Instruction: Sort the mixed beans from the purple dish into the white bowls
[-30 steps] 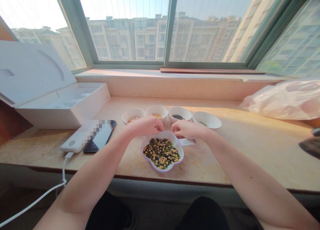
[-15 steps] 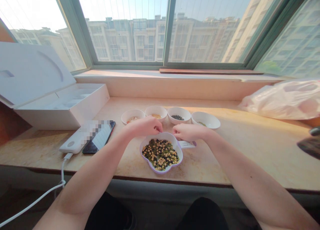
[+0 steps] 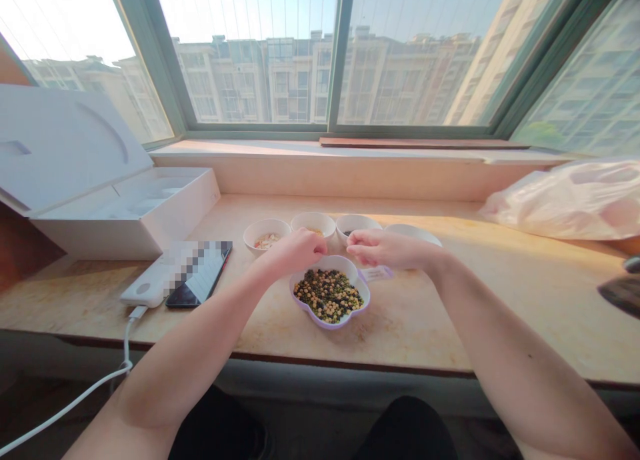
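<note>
A white, purple-rimmed pan-shaped bowl [image 3: 364, 301] with a short handle [image 3: 377, 273] holds mixed beans [image 3: 330, 295]: yellow, green and black. My left hand [image 3: 305, 248] is closed, fingers curled down at the bowl's far rim; I cannot tell whether it touches the rim. My right hand [image 3: 373, 248] is closed in a pinch above the handle, in front of the small bowl [image 3: 358, 220] with black beans. Whatever either hand pinches is hidden. Other small white bowls stand behind: one with pale and reddish pieces [image 3: 253, 228], one with yellowish contents [image 3: 313, 218], one partly covered [image 3: 415, 231].
At left stand an open white box [image 3: 175, 213], a white power bank [image 3: 145, 283] with a cable [image 3: 127, 353], and a phone [image 3: 200, 280]. A plastic bag [image 3: 570, 200] lies at right, near a dark object [image 3: 623, 293]. The table's front edge [image 3: 350, 365] runs below.
The purple-rimmed bowl has shifted slightly away from me and to the right. My right hand has risen from its handle area toward the small bowls. My left hand has moved up a little.
</note>
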A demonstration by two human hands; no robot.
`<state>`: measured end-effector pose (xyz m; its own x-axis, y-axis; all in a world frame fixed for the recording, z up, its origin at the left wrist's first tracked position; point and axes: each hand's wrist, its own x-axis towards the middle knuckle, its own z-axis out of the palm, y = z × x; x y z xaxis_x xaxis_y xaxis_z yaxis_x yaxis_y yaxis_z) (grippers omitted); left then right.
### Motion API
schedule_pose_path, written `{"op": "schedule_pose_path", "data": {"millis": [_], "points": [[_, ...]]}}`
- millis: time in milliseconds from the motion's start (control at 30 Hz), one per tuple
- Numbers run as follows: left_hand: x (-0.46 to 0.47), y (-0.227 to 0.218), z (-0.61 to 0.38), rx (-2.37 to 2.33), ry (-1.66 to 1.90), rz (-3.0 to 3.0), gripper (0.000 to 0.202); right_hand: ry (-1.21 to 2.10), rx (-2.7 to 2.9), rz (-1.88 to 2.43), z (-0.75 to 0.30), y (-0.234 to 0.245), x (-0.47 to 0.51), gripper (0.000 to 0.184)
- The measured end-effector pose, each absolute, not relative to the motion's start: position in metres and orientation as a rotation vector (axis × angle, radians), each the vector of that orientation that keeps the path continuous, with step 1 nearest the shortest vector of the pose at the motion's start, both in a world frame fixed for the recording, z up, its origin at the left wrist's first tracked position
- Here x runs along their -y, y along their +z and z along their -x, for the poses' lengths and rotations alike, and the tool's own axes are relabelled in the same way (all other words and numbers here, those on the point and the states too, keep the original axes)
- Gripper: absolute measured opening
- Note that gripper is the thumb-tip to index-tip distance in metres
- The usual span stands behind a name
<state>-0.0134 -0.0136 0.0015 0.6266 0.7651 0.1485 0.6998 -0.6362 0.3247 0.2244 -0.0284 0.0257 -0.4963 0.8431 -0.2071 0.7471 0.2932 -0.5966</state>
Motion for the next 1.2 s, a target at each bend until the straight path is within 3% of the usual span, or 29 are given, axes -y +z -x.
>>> {"op": "schedule_pose_path", "data": {"millis": [167, 500, 767, 933, 1067, 1200], "points": [[0.013, 0.000, 0.012, -1.242, 0.596, -2.633, 0.028, 1.179, 2.360, 1.324, -0.219, 0.023, 0.030, 0.031], [0.008, -0.008, 0.004, -0.832, 1.087, -2.405, 0.018, 1.487, 2.039, 0.983, -0.211, 0.018, 0.023, 0.046], [0.009, -0.011, 0.004, -0.853, 1.185, -2.513, 0.010, 1.653, 1.691, 1.110, -0.199, 0.014, 0.025, 0.050], [0.007, -0.006, 0.007, -1.020, 1.216, -2.497, 0.020, 1.389, 1.788, 1.267, -0.200, 0.014, 0.024, 0.054], [-0.004, -0.004, 0.014, -1.318, 1.202, -2.467, 0.023, 0.868, 2.322, 1.401, -0.197, 0.013, 0.030, 0.034], [-0.017, -0.003, 0.020, -1.515, 0.915, -2.601, 0.031, 0.842, 2.724, 1.256, -0.186, 0.013, 0.044, 0.019]]}}
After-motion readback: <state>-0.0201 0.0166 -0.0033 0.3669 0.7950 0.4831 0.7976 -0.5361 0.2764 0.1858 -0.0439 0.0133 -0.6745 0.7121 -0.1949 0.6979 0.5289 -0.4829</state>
